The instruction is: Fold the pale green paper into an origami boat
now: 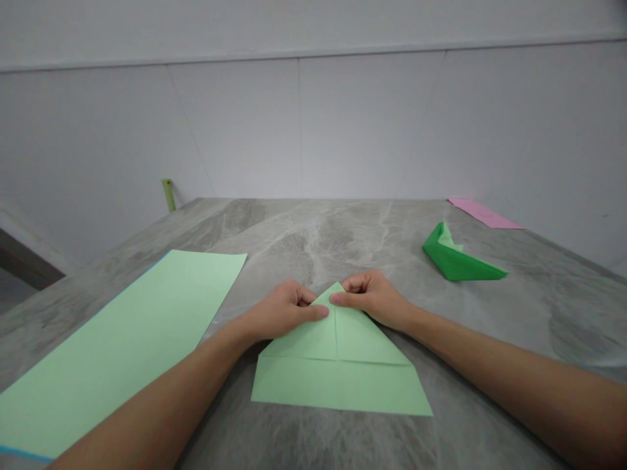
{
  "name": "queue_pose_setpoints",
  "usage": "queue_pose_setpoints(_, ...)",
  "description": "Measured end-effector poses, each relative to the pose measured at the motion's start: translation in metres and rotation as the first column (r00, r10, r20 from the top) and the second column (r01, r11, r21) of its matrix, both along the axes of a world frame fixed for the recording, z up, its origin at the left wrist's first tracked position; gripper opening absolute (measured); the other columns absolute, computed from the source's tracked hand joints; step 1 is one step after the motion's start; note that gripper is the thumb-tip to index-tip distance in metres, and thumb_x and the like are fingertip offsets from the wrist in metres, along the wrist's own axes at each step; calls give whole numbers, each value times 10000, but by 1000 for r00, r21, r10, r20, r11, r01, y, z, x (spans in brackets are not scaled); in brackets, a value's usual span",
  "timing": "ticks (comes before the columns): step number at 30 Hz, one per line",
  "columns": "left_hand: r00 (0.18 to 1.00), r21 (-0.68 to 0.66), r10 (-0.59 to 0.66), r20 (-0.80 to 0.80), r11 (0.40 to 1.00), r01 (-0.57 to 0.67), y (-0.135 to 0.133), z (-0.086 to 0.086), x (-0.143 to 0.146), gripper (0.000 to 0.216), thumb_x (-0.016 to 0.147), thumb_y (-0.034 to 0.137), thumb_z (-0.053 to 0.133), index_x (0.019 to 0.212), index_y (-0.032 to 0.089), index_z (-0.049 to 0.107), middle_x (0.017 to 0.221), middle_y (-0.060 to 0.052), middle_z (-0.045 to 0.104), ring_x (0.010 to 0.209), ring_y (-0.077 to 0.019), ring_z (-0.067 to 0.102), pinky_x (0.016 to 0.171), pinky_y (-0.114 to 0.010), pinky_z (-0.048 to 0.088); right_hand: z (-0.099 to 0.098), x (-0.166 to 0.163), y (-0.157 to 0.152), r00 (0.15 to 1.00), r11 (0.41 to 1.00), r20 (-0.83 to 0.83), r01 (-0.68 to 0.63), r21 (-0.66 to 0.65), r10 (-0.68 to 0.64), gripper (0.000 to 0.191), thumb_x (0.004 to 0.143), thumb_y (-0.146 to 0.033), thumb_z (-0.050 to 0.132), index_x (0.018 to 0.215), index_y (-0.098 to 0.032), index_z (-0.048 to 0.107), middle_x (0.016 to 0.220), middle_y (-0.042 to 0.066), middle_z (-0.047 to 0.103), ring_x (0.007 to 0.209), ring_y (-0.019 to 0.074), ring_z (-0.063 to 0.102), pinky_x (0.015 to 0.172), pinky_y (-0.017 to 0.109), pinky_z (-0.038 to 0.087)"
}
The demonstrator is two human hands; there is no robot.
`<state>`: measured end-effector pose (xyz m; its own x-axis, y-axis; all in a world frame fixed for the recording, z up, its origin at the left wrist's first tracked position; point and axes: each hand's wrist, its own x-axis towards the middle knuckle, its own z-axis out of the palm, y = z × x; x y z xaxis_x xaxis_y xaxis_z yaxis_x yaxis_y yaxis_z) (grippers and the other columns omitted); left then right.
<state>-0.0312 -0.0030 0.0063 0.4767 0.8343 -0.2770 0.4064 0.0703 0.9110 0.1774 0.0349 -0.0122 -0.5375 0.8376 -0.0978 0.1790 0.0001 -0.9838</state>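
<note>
A light green sheet of paper (343, 385) lies in front of me, its two upper corners folded in to meet along a middle line, with a flat strip below. My left hand (287, 308) grips its left slanted edge near the peak, thumb on top and fingers curled at the edge. On the other side of the peak, my right hand (375, 297) pinches the paper, its thumb pressing close to the middle line. Both thumbs are near each other but apart. The fingertips under the paper are hidden.
A stack of light green paper (122, 339) with blue edges lies on the left of the grey marbled table (313, 228). A folded green paper boat (463, 260) sits at the right. Pink paper (482, 213) lies at the back right, before the white wall (343, 130).
</note>
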Motion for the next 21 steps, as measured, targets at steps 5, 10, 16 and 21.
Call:
queue_pose_setpoints(5,1000,-15,-13,-19,1000,13,-1,2,0,383,758,477,609,585,139,560,508,46,430,431,-70,349,416,-218,224,1,-2,-2,1000,999,-8,-26,33,26,358,646,-461,773,578,-146,617,514,-38,555,440,69,449,436,201,334)
queue_pose_setpoints(10,1000,-13,11,-16,1000,-11,-1,3,3,357,734,458,635,590,136,581,502,50,432,430,-68,340,418,-218,225,2,-4,-4,1000,997,-3,-27,69,27,373,669,-464,751,561,-143,594,506,-40,526,443,65,422,429,200,313)
queue_pose_setpoints(16,996,-61,88,-20,994,-89,-1,4,10,264,688,386,695,685,122,682,521,31,511,439,-76,389,428,-217,251,0,-7,-8,999,990,-8,-30,140,32,327,682,-425,755,570,-144,629,515,-38,517,474,68,428,448,199,316)
queue_pose_setpoints(21,995,-83,99,-25,991,-101,-3,5,9,228,659,354,720,646,129,686,538,18,560,443,-83,442,427,-211,300,1,-7,-9,999,985,-51,18,170,-9,258,697,-416,743,659,-164,703,578,-10,606,524,100,502,500,223,384)
